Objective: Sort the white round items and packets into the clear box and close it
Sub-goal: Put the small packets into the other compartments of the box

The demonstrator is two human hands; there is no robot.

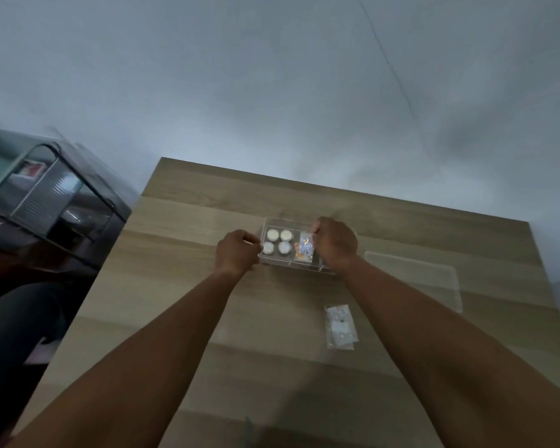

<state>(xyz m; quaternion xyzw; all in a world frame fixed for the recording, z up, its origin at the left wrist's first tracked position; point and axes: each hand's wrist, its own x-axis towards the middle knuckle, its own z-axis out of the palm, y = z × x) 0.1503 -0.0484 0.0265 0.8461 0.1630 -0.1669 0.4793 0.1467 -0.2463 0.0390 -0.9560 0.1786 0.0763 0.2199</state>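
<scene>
The clear box (280, 260) stands uncovered on the wooden table (181, 286). Its left compartment holds several white round items (279, 241). A shiny packet (305, 250) lies in the middle compartment. My left hand (236, 253) rests against the box's left wall with fingers curled at the rim. My right hand (335, 242) covers the right part of the box, fingers closed over the middle packet's far end. Another clear packet (340, 326) lies on the table nearer me. The clear lid (414, 279) lies flat to the right of the box.
A dark storage bin (55, 202) with a clear hinged cover stands off the table to the left. A pale wall rises behind the table. The table's far edge runs just beyond the box.
</scene>
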